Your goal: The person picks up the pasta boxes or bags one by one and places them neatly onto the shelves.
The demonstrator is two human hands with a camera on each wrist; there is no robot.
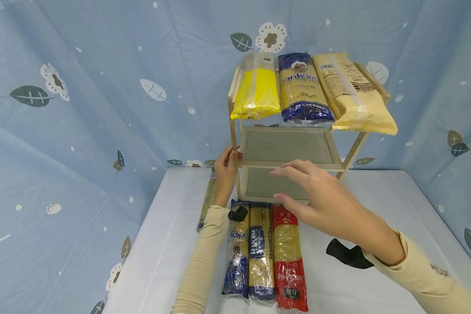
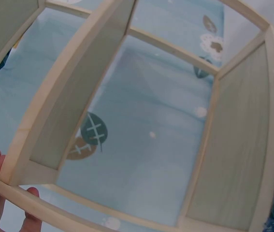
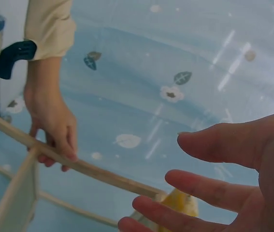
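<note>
Left hand: fingers curled round the left post of a wooden shelf, beside its middle board.
Right hand: held nothing, fingers loosely spread and thumb apart, before the shelf.
Shelf: stood toward the table's far end; probably light and stiff but top-heavy, best held by its posts.
Wood: pale, slim bars framed flat greyish panels.
Top load: yellow pack, blue-ended pack, beige pack, all plump.
Spaghetti packs: three lay in front, long, glossy, likely slippery, brittle inside.
</note>
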